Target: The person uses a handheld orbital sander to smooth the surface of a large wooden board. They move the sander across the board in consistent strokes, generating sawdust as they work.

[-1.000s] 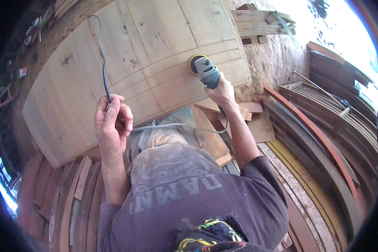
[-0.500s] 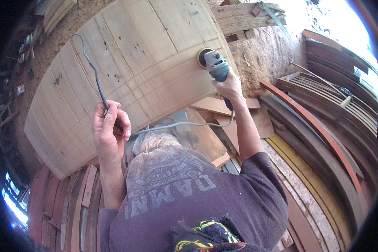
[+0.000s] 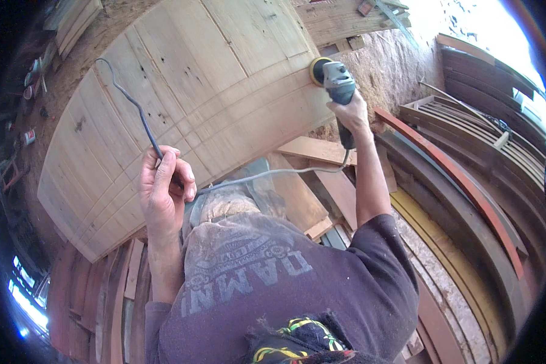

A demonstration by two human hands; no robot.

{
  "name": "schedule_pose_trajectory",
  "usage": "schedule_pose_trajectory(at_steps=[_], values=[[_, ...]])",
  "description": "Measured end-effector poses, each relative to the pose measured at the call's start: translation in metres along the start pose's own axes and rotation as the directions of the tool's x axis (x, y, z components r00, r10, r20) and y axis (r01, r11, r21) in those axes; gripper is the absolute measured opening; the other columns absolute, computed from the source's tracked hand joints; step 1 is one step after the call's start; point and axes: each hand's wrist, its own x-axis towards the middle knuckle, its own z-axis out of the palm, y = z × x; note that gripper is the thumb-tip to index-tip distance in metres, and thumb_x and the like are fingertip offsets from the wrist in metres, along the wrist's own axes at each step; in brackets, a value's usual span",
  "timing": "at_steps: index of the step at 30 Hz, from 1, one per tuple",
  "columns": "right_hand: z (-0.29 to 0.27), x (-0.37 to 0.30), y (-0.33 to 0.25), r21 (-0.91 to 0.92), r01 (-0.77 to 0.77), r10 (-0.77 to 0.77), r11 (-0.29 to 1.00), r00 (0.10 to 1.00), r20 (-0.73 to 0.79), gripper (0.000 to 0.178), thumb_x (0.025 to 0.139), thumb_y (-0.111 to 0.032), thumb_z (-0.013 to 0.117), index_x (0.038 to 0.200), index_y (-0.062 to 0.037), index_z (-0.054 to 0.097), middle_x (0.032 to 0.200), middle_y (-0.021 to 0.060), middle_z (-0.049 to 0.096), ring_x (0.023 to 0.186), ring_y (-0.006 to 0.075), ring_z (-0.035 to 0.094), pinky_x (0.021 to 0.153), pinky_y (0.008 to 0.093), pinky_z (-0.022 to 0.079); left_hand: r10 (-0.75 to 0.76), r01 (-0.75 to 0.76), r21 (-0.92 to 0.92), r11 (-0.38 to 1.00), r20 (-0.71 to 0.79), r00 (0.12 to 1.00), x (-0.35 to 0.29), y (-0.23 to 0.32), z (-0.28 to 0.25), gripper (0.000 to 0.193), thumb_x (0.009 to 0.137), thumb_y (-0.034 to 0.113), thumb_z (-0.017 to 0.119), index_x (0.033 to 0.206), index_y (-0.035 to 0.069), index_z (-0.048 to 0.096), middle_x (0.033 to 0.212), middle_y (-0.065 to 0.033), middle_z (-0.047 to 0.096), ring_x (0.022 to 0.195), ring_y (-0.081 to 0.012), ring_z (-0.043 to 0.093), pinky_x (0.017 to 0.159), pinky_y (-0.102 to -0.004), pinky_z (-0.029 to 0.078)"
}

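A large pale panel of joined wooden boards (image 3: 182, 97) lies in front of me, with dark cracks and knots in its surface. My right hand (image 3: 352, 113) is wrapped round the body of a grey-green angle grinder (image 3: 340, 85). The grinder's round yellow-edged pad (image 3: 317, 71) is at the panel's right edge; whether it touches the wood I cannot tell. My left hand (image 3: 164, 182) is closed round the grey power cord (image 3: 138, 108), holding it up. From there the cord runs right to the grinder's handle, and its other stretch lies over the panel.
Stacked long boards (image 3: 467, 182) fill the right side, a red-brown strip (image 3: 449, 182) among them. More planks (image 3: 97, 291) stand at the lower left. Offcut boards (image 3: 300, 188) lie below the panel. A rough timber beam (image 3: 346, 21) with a metal square (image 3: 394, 21) is at the far right.
My right hand has moved the grinder rightward and slightly up, to the panel's right edge. My left hand keeps hold of the cord, nearly in place. The view has shifted slightly.
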Motion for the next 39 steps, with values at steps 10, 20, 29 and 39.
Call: schedule_pose_trajectory(at_steps=[10,20,29,39], values=[[0.054,-0.055,-0.036,0.204,0.296,-0.292,0.933,0.955,-0.050,0.054,0.087,-0.022,0.092,0.134,-0.0067,0.071,0.111,0.0088,0.080,0.099,0.0206,0.076,0.092,0.0381,0.061,0.116,-0.116,0.023,0.993,-0.020,0.993,-0.007,0.013,-0.028,0.013,0.119,0.022,0.059,0.120,0.010,0.064,0.077,-0.0058,0.068,0.054,-0.0083,0.057,0.045,-0.0209,0.040],[0.222,-0.151,-0.160,-0.075,0.544,-0.436,0.836,0.741,0.510,0.051,0.086,-0.022,0.081,0.124,-0.0031,0.054,0.111,0.0288,0.076,0.102,0.0503,0.077,0.089,0.0589,0.063,0.149,-0.143,0.049,0.989,-0.164,0.975,-0.026,0.022,-0.052,0.014,0.118,0.022,0.060,0.117,0.010,0.065,0.077,-0.0035,0.067,0.054,-0.0067,0.054,0.044,-0.0205,0.039],[0.130,-0.085,-0.126,-0.200,0.323,-0.264,0.925,0.925,0.273,0.045,0.084,-0.018,0.077,0.121,-0.0021,0.057,0.103,0.0286,0.079,0.102,0.0502,0.077,0.091,0.0587,0.062,0.124,-0.122,0.021,0.992,-0.109,0.986,-0.013,0.023,-0.047,0.014,0.119,0.021,0.059,0.117,0.008,0.065,0.078,-0.0045,0.066,0.055,-0.0079,0.056,0.046,-0.0214,0.042],[0.051,-0.016,-0.068,-0.166,0.171,-0.162,0.971,0.985,0.065,0.057,0.082,-0.028,0.083,0.130,-0.0044,0.065,0.114,0.0298,0.079,0.113,0.0494,0.076,0.098,0.0566,0.060,0.071,-0.071,0.017,0.997,-0.013,0.997,0.005,0.018,-0.018,0.013,0.119,0.020,0.059,0.118,0.008,0.064,0.077,-0.0056,0.067,0.056,-0.0095,0.057,0.047,-0.0235,0.045]])
